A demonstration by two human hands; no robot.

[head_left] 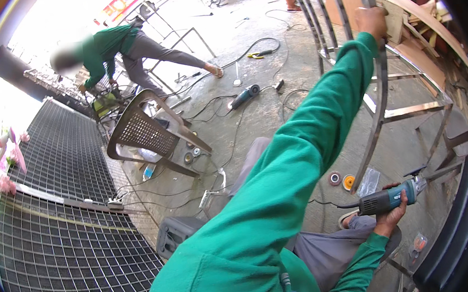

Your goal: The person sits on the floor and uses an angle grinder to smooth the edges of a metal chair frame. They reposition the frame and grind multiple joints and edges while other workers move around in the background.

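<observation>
My left arm reaches across to the upper right, where my left hand (372,21) is closed around a curved bar of a shiny metal chair frame (380,86). Its several long bars run beside my fist, and a square seat frame stands below. At lower right, my right hand (394,214) grips a teal and black angle grinder (381,202) by its body. The grinder's head points toward the frame's lower legs; whether its disc touches metal I cannot tell. Near the grinder lie an orange disc (348,182), a dark round disc (334,178) and a clear plastic bag (368,182).
A second angle grinder (244,96) lies on the floor among cables. A brown plastic chair (149,128) stands left of centre. Beyond it, a co-worker (104,51) bends over a green machine (106,103). Wire mesh panels (69,238) line the left; wood scraps (430,34) pile at right.
</observation>
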